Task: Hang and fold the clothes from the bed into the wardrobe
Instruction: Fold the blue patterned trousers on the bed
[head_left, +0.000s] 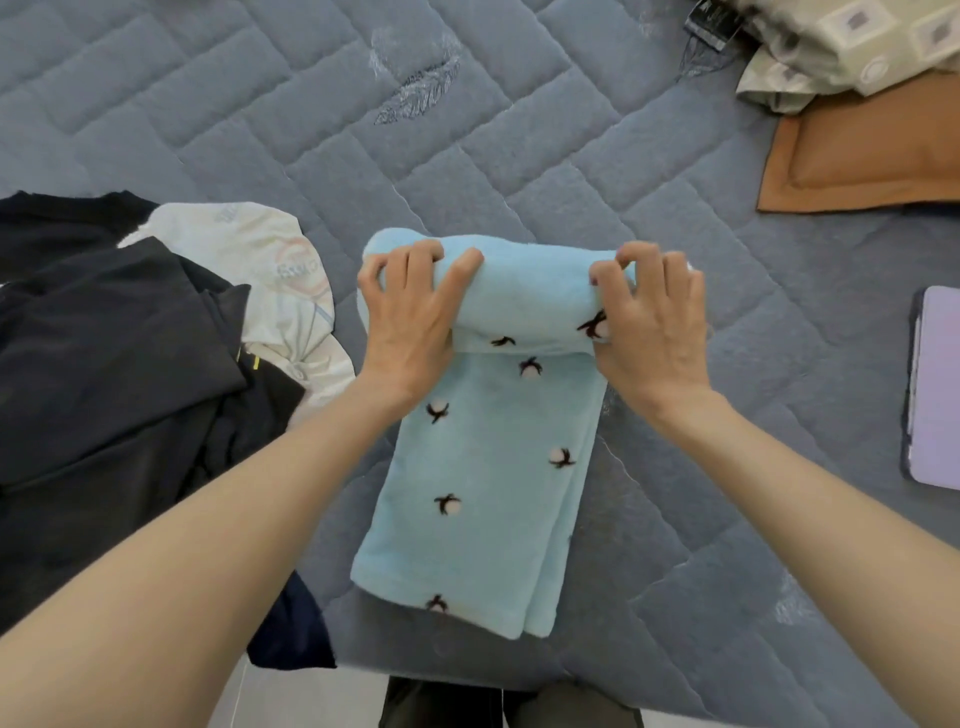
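Note:
A light blue fleece garment (483, 478) with small dark-and-white flower marks lies folded in a long strip on the grey quilted bed (467, 130). Its far end is rolled or folded over into a thick bundle. My left hand (410, 317) grips the left side of that bundle, fingers curled over the top. At the bundle's right side, my right hand (654, 322) holds it the same way. A pile of dark clothes (104, 374) with a white printed garment (270, 280) lies to the left.
A brown pillow (857, 156) and a patterned pale bedding bundle (841, 47) lie at the far right. A lilac tablet case (935, 384) rests at the right edge. The bed's near edge runs along the bottom, with my legs below it.

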